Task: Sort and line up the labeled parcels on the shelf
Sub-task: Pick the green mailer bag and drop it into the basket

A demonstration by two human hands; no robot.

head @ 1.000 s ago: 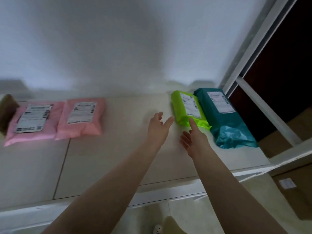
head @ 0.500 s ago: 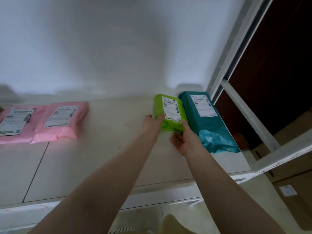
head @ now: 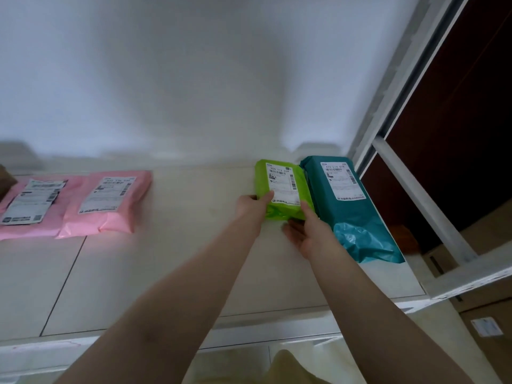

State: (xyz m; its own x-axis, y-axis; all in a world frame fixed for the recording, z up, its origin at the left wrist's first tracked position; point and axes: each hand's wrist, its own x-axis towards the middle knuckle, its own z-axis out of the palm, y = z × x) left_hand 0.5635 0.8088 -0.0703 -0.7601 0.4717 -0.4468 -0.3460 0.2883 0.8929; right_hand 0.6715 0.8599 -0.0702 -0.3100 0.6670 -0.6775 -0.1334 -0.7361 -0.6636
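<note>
A lime green parcel (head: pixel 282 187) with a white label lies on the pale shelf (head: pixel 180 259), close to the wall. My left hand (head: pixel 250 207) grips its near left corner, thumb on the label. My right hand (head: pixel 307 234) holds its near right corner, thumb on top and fingers under the edge. A larger teal parcel (head: pixel 346 206) with a label lies right beside it on the right, touching it. Two pink parcels (head: pixel 108 203) (head: pixel 30 209) with labels lie side by side at the left of the shelf.
A white wall rises behind the shelf. A white window or door frame (head: pixel 410 189) stands at the shelf's right end, with a dark opening beyond. Cardboard boxes (head: pixel 487 322) sit lower right. A brown object (head: pixel 5 178) shows at the far left edge.
Both hands reached forward from open air to the green parcel and closed on its near corners. The parcel now lies straighter beside the teal one.
</note>
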